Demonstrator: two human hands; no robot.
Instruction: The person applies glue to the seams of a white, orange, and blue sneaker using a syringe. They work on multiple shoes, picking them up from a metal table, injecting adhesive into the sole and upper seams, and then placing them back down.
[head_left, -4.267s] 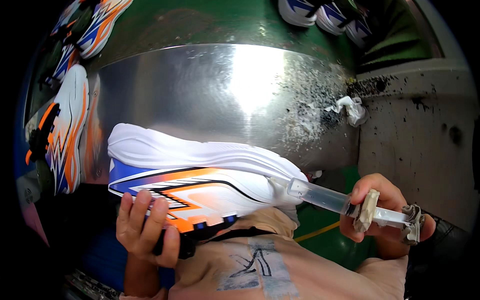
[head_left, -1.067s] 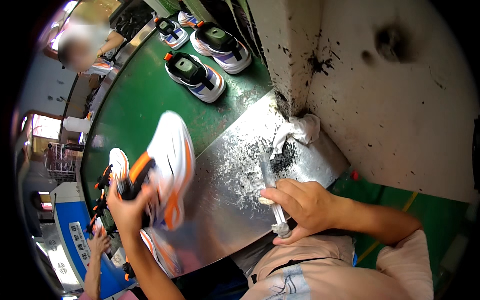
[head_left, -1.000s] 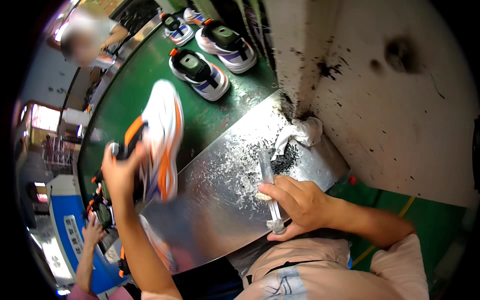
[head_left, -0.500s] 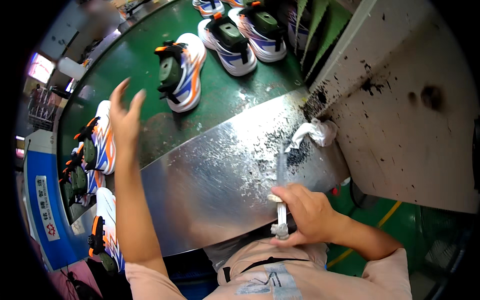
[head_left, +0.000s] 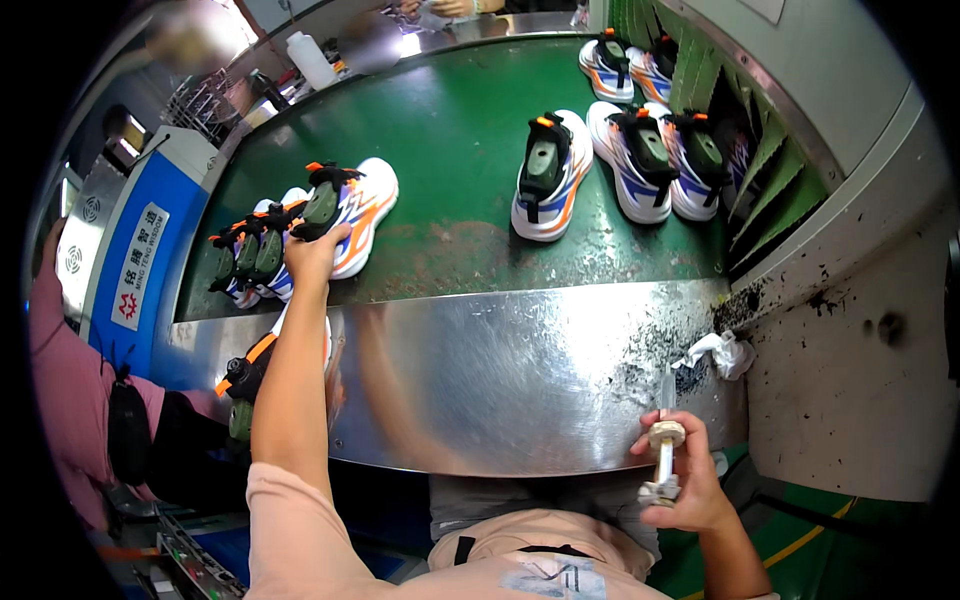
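Note:
My left hand (head_left: 312,258) is stretched out to the left, its fingers closed round the heel end of a sneaker (head_left: 372,205). That sneaker is white with orange and blue-purple patterning, and a dark green shoe last fills its opening. Several like sneakers (head_left: 268,255) stand in a row just left of it. My right hand (head_left: 690,480) is wrapped round a syringe (head_left: 665,440) with a clear barrel and whitish, crusted flange and plunger end; it points away from me over the metal plate's front edge. Below my left forearm, another sneaker (head_left: 262,355) is partly hidden.
A green conveyor belt (head_left: 450,110) runs behind the bare metal plate (head_left: 480,370). More sneakers (head_left: 640,165) stand at the right by a machine opening with green flaps (head_left: 770,190). Crumpled white tissue (head_left: 730,355) lies near black specks. A person in pink (head_left: 75,390) is at far left.
My left hand has gone from raised and empty to gripping a sneaker at the left. My right hand still holds the syringe. The view has swung, shifting the scene.

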